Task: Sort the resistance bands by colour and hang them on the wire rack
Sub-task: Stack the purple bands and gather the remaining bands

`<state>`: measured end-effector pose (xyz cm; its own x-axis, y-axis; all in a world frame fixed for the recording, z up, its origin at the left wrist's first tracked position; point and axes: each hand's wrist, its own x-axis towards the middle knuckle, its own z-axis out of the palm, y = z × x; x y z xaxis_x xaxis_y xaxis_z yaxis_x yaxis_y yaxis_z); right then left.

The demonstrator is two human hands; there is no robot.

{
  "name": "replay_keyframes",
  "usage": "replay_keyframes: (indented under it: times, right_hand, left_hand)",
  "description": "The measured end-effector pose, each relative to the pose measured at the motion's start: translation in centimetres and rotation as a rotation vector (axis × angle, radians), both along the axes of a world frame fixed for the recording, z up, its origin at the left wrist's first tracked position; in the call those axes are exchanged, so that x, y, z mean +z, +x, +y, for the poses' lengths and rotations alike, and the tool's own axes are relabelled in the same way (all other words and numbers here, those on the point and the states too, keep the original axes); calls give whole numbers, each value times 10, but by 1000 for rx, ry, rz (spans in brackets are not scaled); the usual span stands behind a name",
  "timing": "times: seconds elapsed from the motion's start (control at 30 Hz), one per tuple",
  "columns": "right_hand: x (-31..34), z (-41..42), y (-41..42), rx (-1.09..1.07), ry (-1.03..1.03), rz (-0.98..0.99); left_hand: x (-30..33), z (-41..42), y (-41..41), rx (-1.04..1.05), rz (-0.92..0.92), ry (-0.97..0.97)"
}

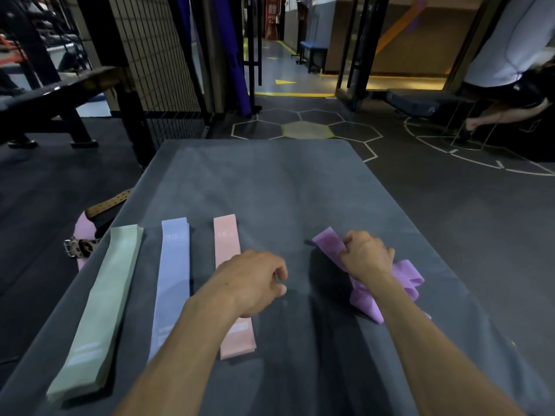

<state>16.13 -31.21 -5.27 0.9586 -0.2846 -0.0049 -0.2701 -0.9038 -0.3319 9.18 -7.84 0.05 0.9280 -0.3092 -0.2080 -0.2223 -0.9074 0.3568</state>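
Three flat resistance bands lie side by side on a grey mat [270, 181]: a green band [99, 307] at the left, a pale blue band [172, 274] beside it, and a pink band [226, 244] to the right. My left hand [249, 280] hovers over the pink band with loosely curled fingers, holding nothing. A crumpled purple band [405, 277] lies on the right of the mat; my right hand [366, 256] grips its upper part. A black wire rack [156, 55] stands behind the mat at the left.
A studded leather belt [105, 205] and a pink item [82, 232] lie on the floor left of the mat. A weight bench [51, 103] stands at far left. A person [510, 70] is at the far right, near a dark step box [417, 103].
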Motion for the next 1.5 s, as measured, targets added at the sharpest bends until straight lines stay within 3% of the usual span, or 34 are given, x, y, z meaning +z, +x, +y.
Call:
replay_keyframes:
  times: [0.2, 0.37, 0.43, 0.77, 0.87, 1.1, 1.5]
  right_hand:
    - [12, -2, -8, -32, 127, -190]
    - [48, -13, -21, -154, 681, -552]
    - [59, -12, -29, -156, 802, -693]
    - [124, 6, -58, 157, 924, -1128]
    - [129, 17, -61, 247, 922, -1084]
    - [104, 44, -67, 400, 918, -650]
    - [82, 52, -74, 517, 941, -518]
  left_hand:
    - [-1, 2, 3, 10, -10, -27]
    - [1, 2, 4, 16, -49, -51]
    - [3, 1, 4, 18, -84, -63]
    - [22, -10, 1, 134, -385, -552]
    - [27, -10, 1, 130, -403, -787]
    - [44, -7, -1, 67, -295, -1141]
    - [40, -1, 4, 264, -302, -1132]
